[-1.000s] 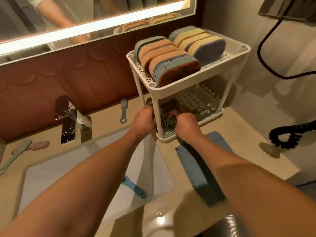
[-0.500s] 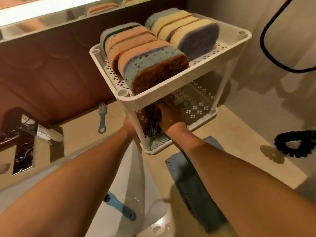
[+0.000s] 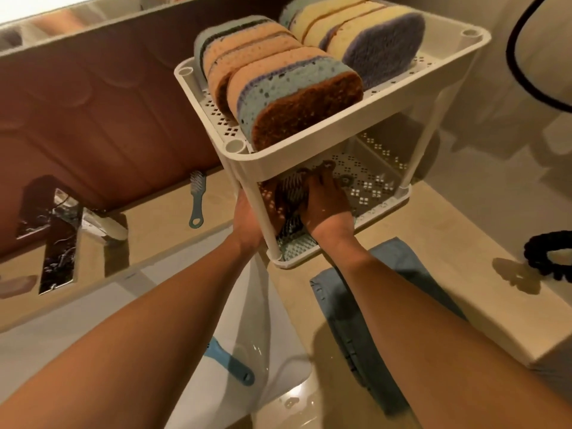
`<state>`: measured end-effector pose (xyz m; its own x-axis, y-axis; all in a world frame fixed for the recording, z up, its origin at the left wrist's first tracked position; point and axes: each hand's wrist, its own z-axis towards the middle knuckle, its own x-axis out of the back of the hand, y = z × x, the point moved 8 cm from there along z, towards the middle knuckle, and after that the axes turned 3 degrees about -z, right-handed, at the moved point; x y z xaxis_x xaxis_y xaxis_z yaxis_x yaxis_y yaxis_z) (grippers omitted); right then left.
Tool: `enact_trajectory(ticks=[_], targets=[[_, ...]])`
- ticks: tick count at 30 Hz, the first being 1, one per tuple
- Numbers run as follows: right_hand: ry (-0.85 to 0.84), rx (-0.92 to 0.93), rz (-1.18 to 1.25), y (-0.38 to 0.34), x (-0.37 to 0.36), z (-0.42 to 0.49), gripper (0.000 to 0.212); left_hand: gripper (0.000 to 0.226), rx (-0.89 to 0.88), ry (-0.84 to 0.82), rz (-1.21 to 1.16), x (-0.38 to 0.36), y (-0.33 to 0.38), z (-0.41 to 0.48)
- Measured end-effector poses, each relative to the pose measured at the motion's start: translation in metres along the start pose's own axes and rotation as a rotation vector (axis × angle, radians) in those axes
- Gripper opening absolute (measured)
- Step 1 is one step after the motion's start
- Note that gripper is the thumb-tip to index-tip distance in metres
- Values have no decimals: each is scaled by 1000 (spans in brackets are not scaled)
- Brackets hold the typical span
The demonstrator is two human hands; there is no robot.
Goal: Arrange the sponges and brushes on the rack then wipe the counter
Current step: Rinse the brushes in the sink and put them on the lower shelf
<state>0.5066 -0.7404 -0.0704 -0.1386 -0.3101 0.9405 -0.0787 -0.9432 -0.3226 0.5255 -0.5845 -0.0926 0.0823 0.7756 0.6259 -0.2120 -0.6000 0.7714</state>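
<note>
A white two-tier rack (image 3: 312, 154) stands on the beige counter (image 3: 458, 243). Its top tier holds several sponges (image 3: 288, 94) on edge in two rows. Both hands reach into the lower tier. My left hand (image 3: 247, 219) comes in from the left, partly behind the rack's front leg. My right hand (image 3: 325, 202) lies on a bundle of dark-bristled brushes (image 3: 291, 191), which both hands grip on the perforated shelf. Another blue-handled brush (image 3: 196, 199) lies on the counter by the back wall, and one more blue brush (image 3: 229, 363) lies in the sink.
A folded blue cloth (image 3: 380, 305) lies on the counter under my right forearm. The white sink basin (image 3: 266, 320) is at lower left, with the faucet (image 3: 103, 226) behind it. A pink brush (image 3: 15, 284) sits at the far left. A black coiled cord (image 3: 551, 255) lies at right.
The view has moved closer to the rack and tilted down. Both hands have pushed the brush bundle further in onto the lower tier, the right hand now well under the top shelf.
</note>
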Motion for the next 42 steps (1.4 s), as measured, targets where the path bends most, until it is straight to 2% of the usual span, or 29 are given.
enact_trajectory(ticks=[2, 4, 7, 9, 14, 16, 22, 30, 34, 38, 42], targets=[[-2, 3, 22, 0, -1, 0, 70, 44, 104, 16, 6, -1, -1, -4], [-3, -7, 37, 0, -1, 0, 70, 50, -34, 32, 163, 1, 15, -2], [-25, 12, 46, -3, -1, -1, 67, 68, -42, -78, 218, -8, 12, 7], [-43, 14, 53, -2, -3, -1, 65, 70, -37, -69, 241, -5, 26, 0], [-77, 53, 37, -4, -7, 1, 47, 65, -104, 8, 397, 3, 42, 0], [-88, 70, 40, -5, -8, 2, 47, 60, -143, -3, 407, 0, 44, -1], [-95, 91, 48, -6, -11, 3, 51, 57, -124, -17, 387, -3, 32, 4], [-36, 71, 68, -7, 1, 0, 52, 60, -75, -30, 196, 3, 26, 2], [113, 97, 83, -14, 26, -6, 44, 47, -85, -41, 285, 20, 54, -8], [150, 122, 66, -14, 35, -20, 40, 24, -130, -80, 525, 33, 59, -32], [86, 126, 1, -17, 48, -46, 36, 41, -144, -85, 593, 47, 52, -63]])
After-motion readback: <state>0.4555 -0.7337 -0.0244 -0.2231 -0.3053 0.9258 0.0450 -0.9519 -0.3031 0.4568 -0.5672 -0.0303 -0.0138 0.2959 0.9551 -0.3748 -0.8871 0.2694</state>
